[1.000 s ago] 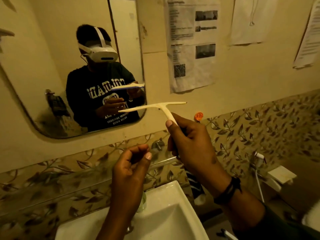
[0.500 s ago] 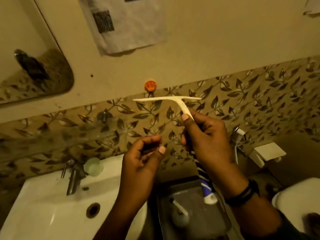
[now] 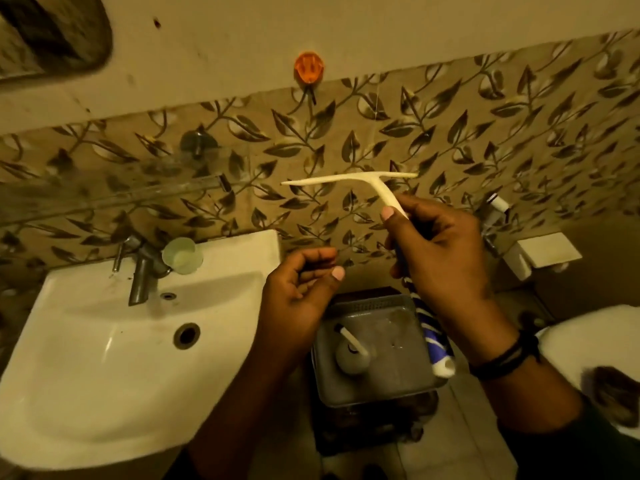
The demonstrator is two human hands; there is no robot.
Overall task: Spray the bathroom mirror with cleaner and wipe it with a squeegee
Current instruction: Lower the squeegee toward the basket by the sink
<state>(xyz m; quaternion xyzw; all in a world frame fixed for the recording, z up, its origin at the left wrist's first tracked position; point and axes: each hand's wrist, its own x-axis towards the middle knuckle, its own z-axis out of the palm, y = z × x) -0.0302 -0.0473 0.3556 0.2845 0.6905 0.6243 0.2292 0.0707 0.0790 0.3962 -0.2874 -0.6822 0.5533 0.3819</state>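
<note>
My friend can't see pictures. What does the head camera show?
A right hand grips a cream T-shaped squeegee with a blue-striped handle, above a grey plastic bin. The empty left hand curls loosely beside a white ceramic sink.

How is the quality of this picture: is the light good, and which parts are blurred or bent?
Head view: dim, warm yellow light overall; soft glare on the white sink basin; the left hand looks slightly motion-blurred, while the right hand and the squeegee are fairly sharp; the wide lens curves the edge of the leaf-pattern tiles; the mirror corner at top left is dark and unclear.
</note>
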